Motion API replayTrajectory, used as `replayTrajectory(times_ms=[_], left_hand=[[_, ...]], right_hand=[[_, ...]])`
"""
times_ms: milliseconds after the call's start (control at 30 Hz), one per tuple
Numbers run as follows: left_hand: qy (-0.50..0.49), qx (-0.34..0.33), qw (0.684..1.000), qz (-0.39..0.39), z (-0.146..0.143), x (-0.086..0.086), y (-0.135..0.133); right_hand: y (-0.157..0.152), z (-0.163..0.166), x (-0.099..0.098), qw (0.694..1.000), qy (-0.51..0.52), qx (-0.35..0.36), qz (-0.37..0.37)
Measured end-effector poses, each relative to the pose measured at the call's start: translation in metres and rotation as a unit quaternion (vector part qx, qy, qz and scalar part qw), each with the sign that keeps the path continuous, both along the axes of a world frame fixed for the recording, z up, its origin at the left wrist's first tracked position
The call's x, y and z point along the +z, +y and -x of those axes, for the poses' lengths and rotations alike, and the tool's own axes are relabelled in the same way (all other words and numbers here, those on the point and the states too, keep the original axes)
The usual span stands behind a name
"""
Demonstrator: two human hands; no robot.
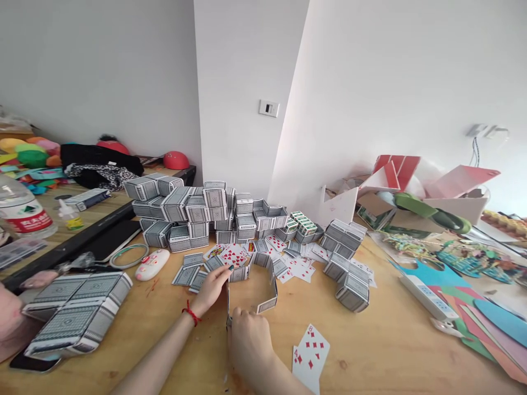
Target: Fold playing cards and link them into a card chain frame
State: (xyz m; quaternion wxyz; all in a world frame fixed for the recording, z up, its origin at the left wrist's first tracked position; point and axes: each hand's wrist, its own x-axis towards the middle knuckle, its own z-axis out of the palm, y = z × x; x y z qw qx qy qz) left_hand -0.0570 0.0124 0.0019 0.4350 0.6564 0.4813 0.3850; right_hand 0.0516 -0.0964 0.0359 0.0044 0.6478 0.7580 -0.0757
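Note:
A ring of folded playing cards [268,300], open at the top, stands on the wooden table before me. My left hand [214,286], with a red string bracelet at the wrist, pinches its far left corner. At its near left corner my right hand [250,332] has its fingers curled around the card edge, partly hiding it. Loose playing cards [302,269] lie face up behind the ring, and some lie face down. Two more cards [312,354], diamonds, rest to the right of my right hand.
Stacked card blocks [189,211] form a wall at the back. A smaller card structure [348,266] stands right, and a large card block [82,307] left, beside another person's arm [9,323]. A white mouse [152,264], power strip [428,296] and coloured paper [473,323] lie around.

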Motion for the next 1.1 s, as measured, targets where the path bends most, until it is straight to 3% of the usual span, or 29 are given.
replayTrajectory(times_ms=[433, 800, 933, 1100], left_hand=[[-0.067, 0.010, 0.998, -0.014, 0.000, -0.003, -0.003], [-0.043, 0.042, 0.998, -0.022, 0.001, -0.010, -0.005], [-0.075, 0.041, 0.995, -0.048, 0.003, -0.009, -0.005], [-0.048, 0.023, 0.988, -0.148, 0.021, 0.006, -0.009]], right_hand=[[0.026, 0.007, 0.007, 1.000, -0.016, 0.026, 0.007], [0.044, 0.008, 0.005, 0.999, 0.019, -0.039, 0.013], [0.039, -0.015, 0.029, 0.997, 0.067, -0.035, -0.026], [0.033, -0.084, 0.050, 0.976, 0.204, 0.054, -0.050]])
